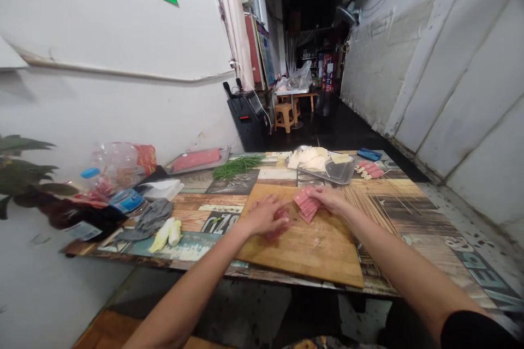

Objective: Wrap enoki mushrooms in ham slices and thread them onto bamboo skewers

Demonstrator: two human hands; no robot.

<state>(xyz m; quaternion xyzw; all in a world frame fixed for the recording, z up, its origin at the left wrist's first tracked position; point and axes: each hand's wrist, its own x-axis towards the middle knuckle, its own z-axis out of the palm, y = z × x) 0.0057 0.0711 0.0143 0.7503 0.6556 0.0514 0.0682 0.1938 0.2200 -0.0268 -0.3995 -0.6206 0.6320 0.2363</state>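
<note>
Below left hand (pixel 264 215) and right hand (pixel 327 200): cutting board (pixel 303 256). In right hand: meat slices (pixel 308 206). Under left hand: apparently further slices (pixel 279 230), partly hidden. Left of left hand: cabbage leaves (pixel 167 234), with cloth (pixel 153 218) behind. Beyond left hand: bundle of stalks (pixel 237 167), with meat tray (pixel 225 155) leftward. Beyond right hand: tray bearing sheets (pixel 314 158). Right of right hand: skewers (pixel 370 207); farther beyond, skewered rolls (pixel 369 169).

Thin pink slices (pixel 306 205) sat fanned between my right fingers (pixel 319 192), more pink meat (pixel 280 232) partly hidden beneath my left fingers (pixel 273 209).
</note>
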